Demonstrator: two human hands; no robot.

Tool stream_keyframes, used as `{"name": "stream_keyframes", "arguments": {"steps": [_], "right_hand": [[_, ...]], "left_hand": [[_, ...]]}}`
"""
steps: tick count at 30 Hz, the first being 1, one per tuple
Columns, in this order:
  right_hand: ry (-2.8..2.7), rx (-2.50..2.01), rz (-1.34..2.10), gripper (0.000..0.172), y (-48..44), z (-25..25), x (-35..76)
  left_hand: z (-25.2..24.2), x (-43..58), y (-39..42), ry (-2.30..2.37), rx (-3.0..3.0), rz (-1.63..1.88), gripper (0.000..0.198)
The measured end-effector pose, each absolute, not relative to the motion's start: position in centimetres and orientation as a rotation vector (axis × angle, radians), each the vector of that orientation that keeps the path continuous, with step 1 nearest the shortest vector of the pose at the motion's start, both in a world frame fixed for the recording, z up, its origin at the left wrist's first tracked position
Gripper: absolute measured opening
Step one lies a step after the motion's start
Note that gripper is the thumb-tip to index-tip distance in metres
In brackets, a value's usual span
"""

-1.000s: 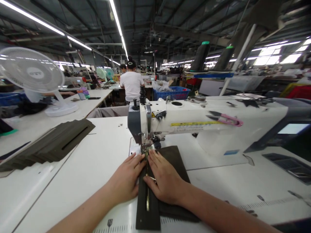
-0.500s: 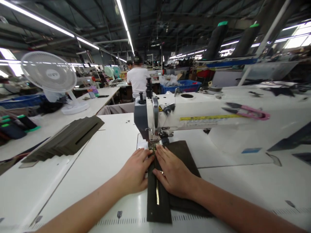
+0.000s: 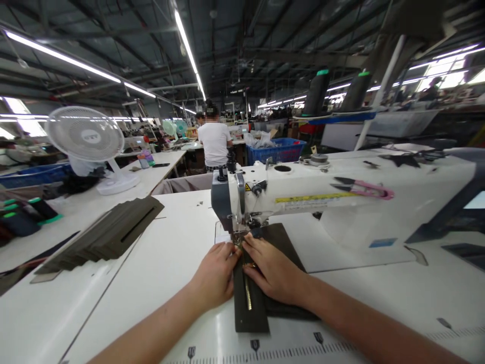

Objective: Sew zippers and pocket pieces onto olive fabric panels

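A dark olive fabric piece with a gold-toothed zipper (image 3: 248,296) lies under the presser foot of a white sewing machine (image 3: 303,194). My left hand (image 3: 215,273) is at the piece's left edge, its fingers curled and closed on the fabric close to the foot. My right hand (image 3: 276,268) rests flat on the piece, fingers stretched forward beside the zipper and fingertips near the foot. It wears a ring. A wider olive panel (image 3: 282,242) spreads out beneath and right of that hand. The needle point is too small to make out.
Left on the table is a fanned stack of olive pieces (image 3: 113,227), with a white fan (image 3: 89,136) and thread cones (image 3: 22,217) behind. Pink-handled snips (image 3: 367,189) rest on the machine arm. A person in a white shirt (image 3: 214,141) is ahead, near a blue crate (image 3: 276,150).
The zippered piece has slid forward under the foot, so less of it shows on my side. Both hands stay on it near the foot. My view has shifted slightly.
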State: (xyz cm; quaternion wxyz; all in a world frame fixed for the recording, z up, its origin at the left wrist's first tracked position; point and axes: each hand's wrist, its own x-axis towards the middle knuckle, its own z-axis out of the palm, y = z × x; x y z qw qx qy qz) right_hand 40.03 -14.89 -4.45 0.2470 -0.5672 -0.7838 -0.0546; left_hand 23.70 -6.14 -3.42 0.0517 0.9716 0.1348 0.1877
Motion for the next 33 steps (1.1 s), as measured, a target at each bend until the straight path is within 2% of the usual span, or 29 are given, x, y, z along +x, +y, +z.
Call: {"name": "stream_keyframes", "arguments": {"steps": [3, 7, 13, 22, 26, 33], "right_hand": [[-2.127, -1.481, -0.178, 0.038, -17.8, -4.2, 38.6], [-2.159, -1.399, -0.364, 0.029, -20.3, -5.5, 36.4], [-2.059, -1.504, -0.575, 0.037, -19.8, -7.0, 34.9], [-2.047, -1.487, -0.462, 0.038, -19.9, -5.7, 35.4], [-2.099, -1.435, -0.583, 0.035, -19.1, -6.8, 36.1], [-2.112, -1.318, -0.701, 0.034, -18.3, -7.6, 36.1]], "left_hand": [[-3.9, 22.8, -6.4, 0.361, 2.982, 0.564, 0.047], [-4.1, 22.4, -6.8, 0.326, 2.994, 0.584, 0.043], [-4.2, 22.6, -7.4, 0.391, 2.974, 0.669, 0.032], [-4.4, 22.3, -8.1, 0.462, 2.950, 0.716, 0.031], [-4.4, 22.5, -8.0, 0.443, 2.930, 0.758, 0.026], [-4.7, 22.6, -7.8, 0.438, 2.994, 0.710, 0.029]]}}
